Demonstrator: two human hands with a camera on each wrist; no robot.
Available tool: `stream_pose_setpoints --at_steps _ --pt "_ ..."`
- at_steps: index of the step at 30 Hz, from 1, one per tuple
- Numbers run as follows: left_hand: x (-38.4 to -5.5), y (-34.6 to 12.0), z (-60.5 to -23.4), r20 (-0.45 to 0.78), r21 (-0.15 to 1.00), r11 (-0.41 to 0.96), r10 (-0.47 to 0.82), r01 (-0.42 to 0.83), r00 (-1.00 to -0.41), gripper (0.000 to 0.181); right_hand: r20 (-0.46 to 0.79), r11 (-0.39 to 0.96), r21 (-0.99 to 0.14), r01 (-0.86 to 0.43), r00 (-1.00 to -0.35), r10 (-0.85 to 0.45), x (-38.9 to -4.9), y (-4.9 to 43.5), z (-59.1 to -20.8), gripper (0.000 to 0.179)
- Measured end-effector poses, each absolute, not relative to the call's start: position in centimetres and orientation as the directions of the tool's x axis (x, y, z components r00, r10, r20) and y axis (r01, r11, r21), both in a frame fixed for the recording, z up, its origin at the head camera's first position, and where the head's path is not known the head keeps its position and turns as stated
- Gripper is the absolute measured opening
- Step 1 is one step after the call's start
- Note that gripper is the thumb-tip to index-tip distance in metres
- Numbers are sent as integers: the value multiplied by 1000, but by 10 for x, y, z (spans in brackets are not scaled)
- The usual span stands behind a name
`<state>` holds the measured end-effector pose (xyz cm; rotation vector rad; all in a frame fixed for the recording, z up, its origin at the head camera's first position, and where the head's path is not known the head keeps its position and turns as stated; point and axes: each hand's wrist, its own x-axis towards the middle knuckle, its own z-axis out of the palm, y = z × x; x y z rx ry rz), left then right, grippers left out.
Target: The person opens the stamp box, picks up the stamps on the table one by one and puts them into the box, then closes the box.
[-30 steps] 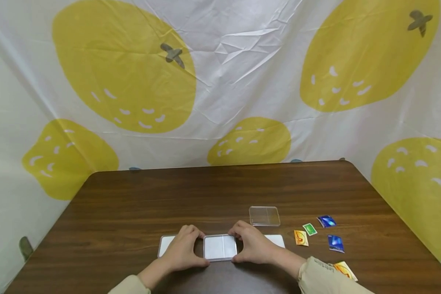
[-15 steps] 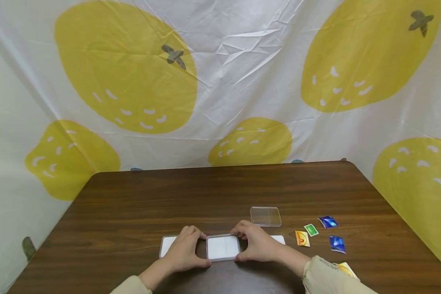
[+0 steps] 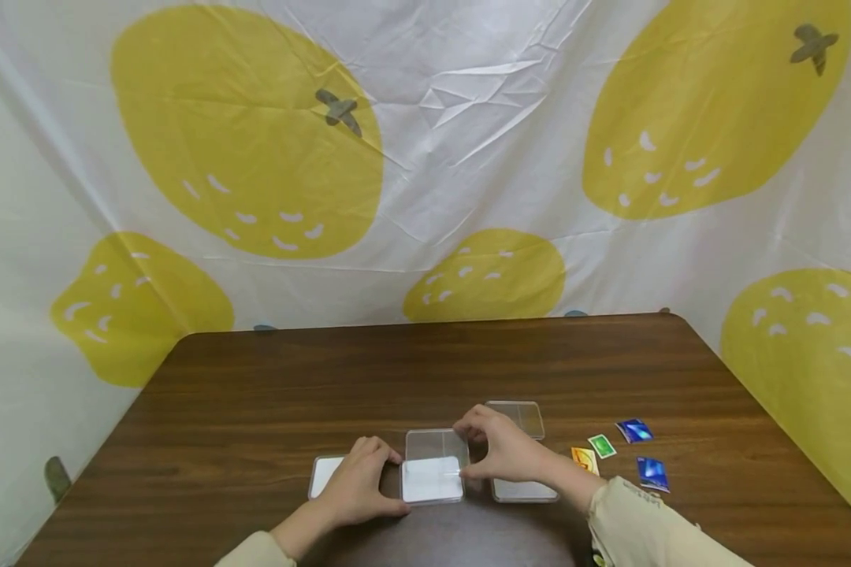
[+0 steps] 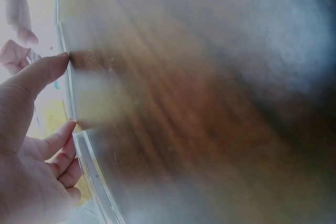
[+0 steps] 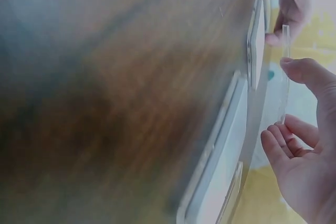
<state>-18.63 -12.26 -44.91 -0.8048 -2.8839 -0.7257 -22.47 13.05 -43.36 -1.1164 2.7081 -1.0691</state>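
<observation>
1. Currently, in the head view, my left hand [image 3: 354, 484] spans the left end of a low, clear-rimmed rectangular box with a white insert [image 3: 432, 483], the middle one, on the dark brown wood-grain table [image 3: 312, 370].
2. My right hand [image 3: 505, 449] pinches the right end of a thin, clear rectangular plastic lid [image 3: 425, 443], which overlaps the middle box's far part in this view.
3. A similar white-filled box [image 3: 325, 474] lies left of the middle box, partly behind my left hand; another white-filled box [image 3: 526, 494] lies right of it, partly hidden by my right arm. Beyond the middle box, to the right, a second clear lid [image 3: 530, 417] lies flat.
4. Farther right of the middle box are a small green white-edged card [image 3: 602, 446], two small blue cards [image 3: 653, 472] and an orange-yellow card [image 3: 583, 458], partly covered by my arm.
5. From the left wrist, my thumb touches the middle box's near edge and a fingertip its far-left corner, the gap between them fairly wide.
6. From the right wrist, the held lid shows edge-on between my thumb and fingertips, apart from the middle box.
</observation>
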Motion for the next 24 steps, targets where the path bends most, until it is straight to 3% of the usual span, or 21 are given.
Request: stream_pose_setpoints --at_steps 24 --pt "-188 -122 -447 146 416 756 493 505 -858 53 238 539 -612 -579 -785 -573 -261 123 -437 52"
